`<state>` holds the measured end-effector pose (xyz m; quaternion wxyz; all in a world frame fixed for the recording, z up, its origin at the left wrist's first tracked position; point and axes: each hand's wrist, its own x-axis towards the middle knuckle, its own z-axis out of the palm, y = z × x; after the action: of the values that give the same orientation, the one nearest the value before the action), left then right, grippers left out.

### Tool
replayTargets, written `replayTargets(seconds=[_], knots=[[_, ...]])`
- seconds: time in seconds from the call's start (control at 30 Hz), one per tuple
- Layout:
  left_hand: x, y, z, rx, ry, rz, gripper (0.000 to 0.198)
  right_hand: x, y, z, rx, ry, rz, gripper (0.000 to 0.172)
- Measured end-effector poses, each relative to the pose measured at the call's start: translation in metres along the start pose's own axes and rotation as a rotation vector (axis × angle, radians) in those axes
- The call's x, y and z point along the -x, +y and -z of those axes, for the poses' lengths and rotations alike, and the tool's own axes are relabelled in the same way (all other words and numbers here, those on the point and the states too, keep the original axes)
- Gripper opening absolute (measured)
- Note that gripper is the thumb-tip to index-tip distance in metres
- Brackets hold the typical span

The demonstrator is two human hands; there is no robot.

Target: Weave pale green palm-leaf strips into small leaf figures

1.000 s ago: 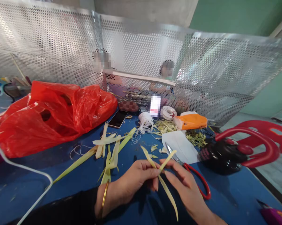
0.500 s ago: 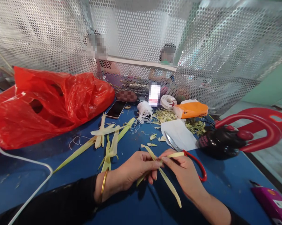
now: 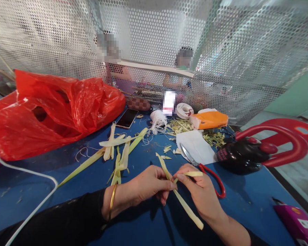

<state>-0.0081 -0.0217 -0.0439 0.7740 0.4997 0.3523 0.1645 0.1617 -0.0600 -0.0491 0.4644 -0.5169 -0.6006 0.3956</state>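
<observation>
- Two bare hands meet over a blue counter (image 3: 248,206), joined by thin, pale husk-like strips.
- The left hand (image 3: 146,182) keeps a narrow grip, thumb and fingers pinched on a long pale strip (image 3: 187,207) that slants down and right past the fingertips.
- The right hand (image 3: 202,193), its grip equally narrow, pinches a shorter pale strip (image 3: 194,174) close beside the left fingertips.
- A red plastic bag (image 3: 87,106) sprawls at left, dark gaps in its film; its contents cannot be made out.
- An orange soft pack (image 3: 213,120) lies at the rear, white paper showing behind its top edge.
- At right, a glossy black container (image 3: 238,159) hides whatever it holds, as does a purple box (image 3: 296,222) at the near corner.
- A checked pouch (image 3: 139,104) rests behind a dark-screened phone (image 3: 127,118).
- Red-handled scissors (image 3: 191,158) lie partly on a white sheet (image 3: 198,145), beyond the right hand.
- Loose husk pieces (image 3: 123,159) cross one another left of the hands.
</observation>
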Motion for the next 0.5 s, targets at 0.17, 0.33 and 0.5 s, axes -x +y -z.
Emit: replayTargets(seconds=[0.17,0.33,0.5], knots=[[-0.001,0.002,0.000,0.042,0.111,-0.071,0.033,-0.004,-0.003,0.007,-0.006,-0.038,-0.135,0.024],[-0.001,0.005,-0.001,0.086,0.201,-0.089,0.029,0.003,-0.008,0.004,0.137,-0.230,-0.202,0.033],[-0.002,0.003,-0.004,0.031,0.313,-0.085,0.018,0.011,-0.010,-0.003,0.399,-0.235,0.138,0.029]])
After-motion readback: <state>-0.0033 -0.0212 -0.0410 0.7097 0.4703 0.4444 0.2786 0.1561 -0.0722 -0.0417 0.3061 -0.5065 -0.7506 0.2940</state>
